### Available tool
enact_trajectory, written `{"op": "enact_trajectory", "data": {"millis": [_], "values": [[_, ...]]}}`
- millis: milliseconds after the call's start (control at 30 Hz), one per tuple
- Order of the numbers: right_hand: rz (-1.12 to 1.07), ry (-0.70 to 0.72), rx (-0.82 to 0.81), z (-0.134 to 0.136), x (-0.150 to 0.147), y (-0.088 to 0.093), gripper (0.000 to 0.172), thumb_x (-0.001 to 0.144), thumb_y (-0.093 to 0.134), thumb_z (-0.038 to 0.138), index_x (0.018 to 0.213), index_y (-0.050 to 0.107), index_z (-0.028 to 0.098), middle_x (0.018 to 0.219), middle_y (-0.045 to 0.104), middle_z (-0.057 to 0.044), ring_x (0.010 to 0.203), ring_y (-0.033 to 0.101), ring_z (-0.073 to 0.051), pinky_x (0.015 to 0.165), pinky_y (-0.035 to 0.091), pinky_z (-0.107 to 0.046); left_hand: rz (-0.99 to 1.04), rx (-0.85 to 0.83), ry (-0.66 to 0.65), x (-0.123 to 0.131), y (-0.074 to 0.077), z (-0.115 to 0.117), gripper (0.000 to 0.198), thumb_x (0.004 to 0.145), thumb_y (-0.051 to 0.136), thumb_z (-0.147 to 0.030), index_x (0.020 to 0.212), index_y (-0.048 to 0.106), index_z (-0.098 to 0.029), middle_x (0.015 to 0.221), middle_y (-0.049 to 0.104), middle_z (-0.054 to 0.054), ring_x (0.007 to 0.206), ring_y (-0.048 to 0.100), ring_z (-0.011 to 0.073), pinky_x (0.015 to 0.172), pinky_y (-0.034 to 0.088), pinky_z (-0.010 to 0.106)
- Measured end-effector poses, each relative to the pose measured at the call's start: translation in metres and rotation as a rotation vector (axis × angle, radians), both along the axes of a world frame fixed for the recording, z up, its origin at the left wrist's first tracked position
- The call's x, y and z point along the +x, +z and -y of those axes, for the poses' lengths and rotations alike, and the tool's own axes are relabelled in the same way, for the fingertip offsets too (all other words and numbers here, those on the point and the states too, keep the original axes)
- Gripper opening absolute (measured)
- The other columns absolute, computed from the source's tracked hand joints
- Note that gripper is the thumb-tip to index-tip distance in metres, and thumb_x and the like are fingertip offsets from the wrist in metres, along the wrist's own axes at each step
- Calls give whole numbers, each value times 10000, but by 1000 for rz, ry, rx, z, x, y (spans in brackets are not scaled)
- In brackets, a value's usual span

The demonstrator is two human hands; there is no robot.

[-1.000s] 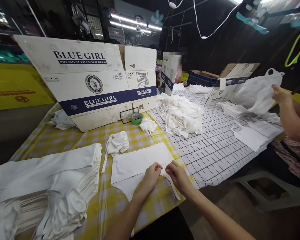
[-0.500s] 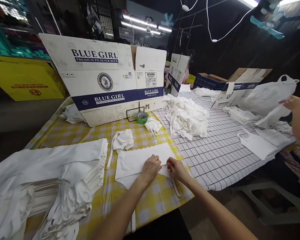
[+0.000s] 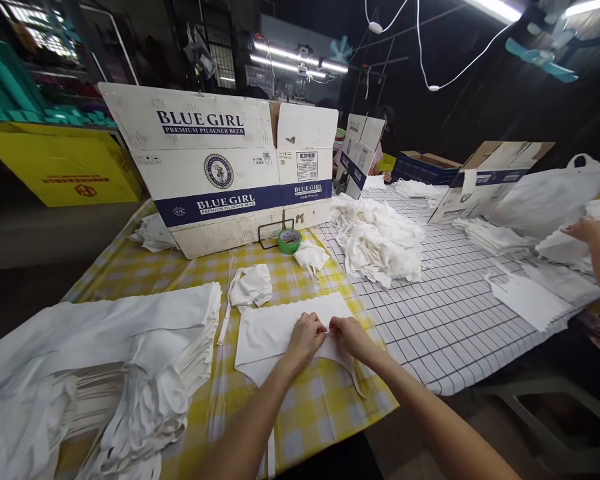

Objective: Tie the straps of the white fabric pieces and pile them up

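A white garment (image 3: 267, 333) with thin straps, perhaps a camisole top, lies flat in front of me on a yellow checked cloth (image 3: 300, 427). My left hand (image 3: 307, 335) is closed on its middle, fingertips pinching the fabric. Close beside it, my right hand (image 3: 350, 337) pinches the same spot, and the fingertips of both hands almost meet. What lies between them is too small to make out. One strap (image 3: 361, 387) hangs in a loop below my right wrist. Just behind the garment sits a crumpled white piece (image 3: 251, 287) with a strap.
Left of me is a thick stack of white garments (image 3: 145, 307). A beer carton (image 3: 220, 173) stands behind green tape (image 3: 289, 241) and a small white piece (image 3: 311, 257). A white heap (image 3: 380, 240) covers part of the grid cloth. At right, another person's hand (image 3: 593, 230) holds white fabric.
My right hand has moved left, closer to my left hand, with its fingers now together at the fabric. The other person's hand has lowered slightly. The view has shifted a little.
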State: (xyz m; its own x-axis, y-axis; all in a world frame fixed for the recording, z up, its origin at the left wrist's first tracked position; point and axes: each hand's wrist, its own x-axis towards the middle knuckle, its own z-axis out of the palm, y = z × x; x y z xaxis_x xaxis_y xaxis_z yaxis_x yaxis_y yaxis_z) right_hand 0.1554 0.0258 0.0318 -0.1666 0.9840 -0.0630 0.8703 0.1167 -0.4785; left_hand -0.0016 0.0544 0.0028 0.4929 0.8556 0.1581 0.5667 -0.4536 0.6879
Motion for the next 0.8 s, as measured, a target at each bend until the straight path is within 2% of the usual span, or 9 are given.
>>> {"op": "enact_trajectory", "data": {"millis": [300, 567, 800], "values": [[114, 30, 16, -4, -1, -5, 166, 790, 436, 78, 762, 579, 159, 735, 618, -45, 640, 492, -127, 552, 240, -234, 14, 27, 12, 1, -3, 1, 147, 737, 560, -148, 747, 694, -208, 794, 583, 33, 840, 479, 188, 767, 409, 326], [155, 67, 62, -5, -6, -12, 118, 794, 451, 103, 740, 533, 166, 690, 597, -28, 603, 489, -127, 548, 216, -251, 14, 49, 33, 1, -8, 2, 121, 731, 570, -147, 745, 681, -193, 801, 570, 27, 840, 476, 174, 759, 392, 311], [134, 26, 140, 0, -12, -24, 105, 828, 434, 123, 776, 509, 176, 741, 619, -25, 626, 518, -139, 547, 229, -244, 15, 64, 67, 3, -8, 5, 112, 732, 560, -157, 710, 664, -191, 785, 569, 21, 834, 467, 173, 754, 373, 304]]}}
